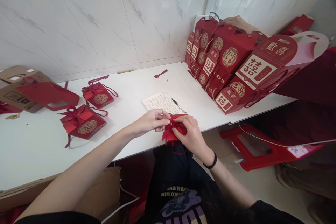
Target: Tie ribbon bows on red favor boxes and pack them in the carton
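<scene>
Head view: red ribboned box [170, 138]

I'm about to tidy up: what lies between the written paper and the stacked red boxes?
In the head view, a pen beside the paper, then white tabletop up to the boxes.

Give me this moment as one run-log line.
left hand: at shiny red ribbon; right hand: touching same ribbon; small red cardboard box: beneath ribbon, at front edge of white tabletop; grip: partly hidden
</scene>
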The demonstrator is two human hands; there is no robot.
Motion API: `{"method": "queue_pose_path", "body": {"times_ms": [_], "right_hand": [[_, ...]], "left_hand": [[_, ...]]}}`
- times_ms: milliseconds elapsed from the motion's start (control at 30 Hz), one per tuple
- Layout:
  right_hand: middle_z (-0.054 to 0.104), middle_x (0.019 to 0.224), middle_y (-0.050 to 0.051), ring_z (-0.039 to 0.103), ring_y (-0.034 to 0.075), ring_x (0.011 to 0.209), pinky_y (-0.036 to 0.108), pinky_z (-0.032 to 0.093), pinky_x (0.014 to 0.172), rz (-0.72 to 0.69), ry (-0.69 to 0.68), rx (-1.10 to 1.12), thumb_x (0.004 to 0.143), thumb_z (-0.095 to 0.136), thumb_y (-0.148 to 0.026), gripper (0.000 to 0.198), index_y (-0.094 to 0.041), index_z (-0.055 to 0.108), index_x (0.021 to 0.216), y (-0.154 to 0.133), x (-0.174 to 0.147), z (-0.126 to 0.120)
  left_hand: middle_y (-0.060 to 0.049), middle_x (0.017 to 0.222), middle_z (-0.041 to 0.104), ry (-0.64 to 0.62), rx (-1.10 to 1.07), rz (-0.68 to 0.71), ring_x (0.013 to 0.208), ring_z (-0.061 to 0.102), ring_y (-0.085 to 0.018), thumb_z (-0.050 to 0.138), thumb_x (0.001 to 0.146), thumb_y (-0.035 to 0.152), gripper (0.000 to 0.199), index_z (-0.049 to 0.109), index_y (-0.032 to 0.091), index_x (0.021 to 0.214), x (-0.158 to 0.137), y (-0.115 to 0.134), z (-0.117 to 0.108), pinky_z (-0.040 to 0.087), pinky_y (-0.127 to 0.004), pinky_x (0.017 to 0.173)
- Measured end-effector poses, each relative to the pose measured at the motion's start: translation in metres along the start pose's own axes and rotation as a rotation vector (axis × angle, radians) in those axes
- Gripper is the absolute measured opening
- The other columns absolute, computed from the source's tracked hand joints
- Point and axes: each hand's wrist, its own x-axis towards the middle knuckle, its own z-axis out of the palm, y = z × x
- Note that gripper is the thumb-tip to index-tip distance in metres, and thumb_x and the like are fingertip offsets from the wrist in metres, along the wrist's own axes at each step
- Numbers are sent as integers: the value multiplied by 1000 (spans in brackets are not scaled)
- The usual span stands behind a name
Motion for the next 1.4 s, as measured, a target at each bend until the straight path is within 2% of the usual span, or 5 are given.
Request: {"method": "queue_pose_path", "body": {"times_ms": [200, 333, 533, 700, 1400], "right_hand": [[57, 93, 5, 53, 22, 91, 38, 38, 79, 1, 0, 8, 82, 57, -19, 16, -21, 54, 98, 1, 0, 1], [57, 93, 5, 52, 23, 92, 38, 37, 79, 4, -4, 15, 82, 57, -19, 16, -20, 54, 97, 1, 0, 2], [57, 93, 4, 52, 22, 93, 37, 37, 79, 8, 2, 27, 82, 58, -17, 16, -20, 55, 97, 1, 1, 1], [57, 94, 4, 51, 22, 94, 37, 37, 80, 14, -11, 34, 81, 59, -16, 18, -21, 55, 98, -1, 1, 0], [58, 92, 4, 52, 22, 92, 38, 37, 80, 11, -5, 29, 82, 58, -18, 12, -20, 55, 94, -1, 1, 0]], "left_hand": [[3, 70, 50, -42, -75, -8, 52, 44, -4, 64, 75, 28, 23, 54, 14, 90, 0, 0, 3, 31, -19, 47], [2, 66, 51, -28, 268, 67, 55, 45, -7, 54, 82, 35, 20, 55, 15, 84, 0, -2, 0, 36, -21, 49], [-3, 98, 51, 84, 663, 314, 77, 53, -11, 54, 75, 17, 19, 57, 19, 93, 0, -8, -1, 47, -26, 67], [-3, 91, 51, 176, 833, 438, 72, 54, -11, 47, 80, 17, 13, 55, 18, 89, -2, -8, -5, 48, -27, 68], [-3, 87, 55, 100, 912, 432, 75, 53, -13, 49, 84, 25, 11, 57, 18, 82, -3, -7, -12, 45, -27, 68]]}}
